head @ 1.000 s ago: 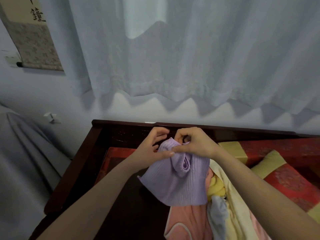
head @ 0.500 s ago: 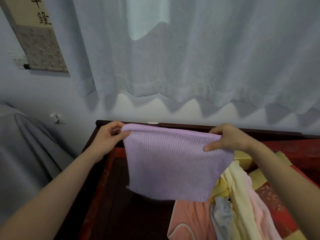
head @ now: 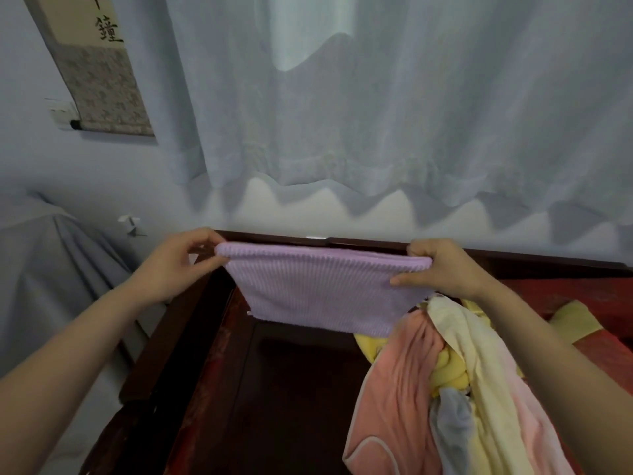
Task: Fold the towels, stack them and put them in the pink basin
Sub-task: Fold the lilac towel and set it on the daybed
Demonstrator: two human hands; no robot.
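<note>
A lilac ribbed towel [head: 318, 289] hangs stretched flat in the air between my two hands, its lower edge loose above the dark wooden seat [head: 291, 389]. My left hand [head: 178, 265] pinches its top left corner. My right hand [head: 442, 267] grips the top right corner with the thumb across the front. Below and to the right lies a heap of unfolded towels: a pink one [head: 394, 399], a pale yellow one [head: 486, 378], a bright yellow one [head: 448, 371] and a grey one [head: 452, 423]. No pink basin is in sight.
The dark wooden bench frame [head: 359, 242] runs along the wall under a white curtain [head: 376, 114]. Red and yellow cushions [head: 575, 317] lie at the right. A grey cloth-covered shape [head: 51, 269] stands at the left, and a scroll [head: 92, 70] hangs on the wall.
One second ago both hands were bunched together on the crumpled lilac towel. They have moved apart and pulled it out taut and flat; it now hangs shorter than half a second ago.
</note>
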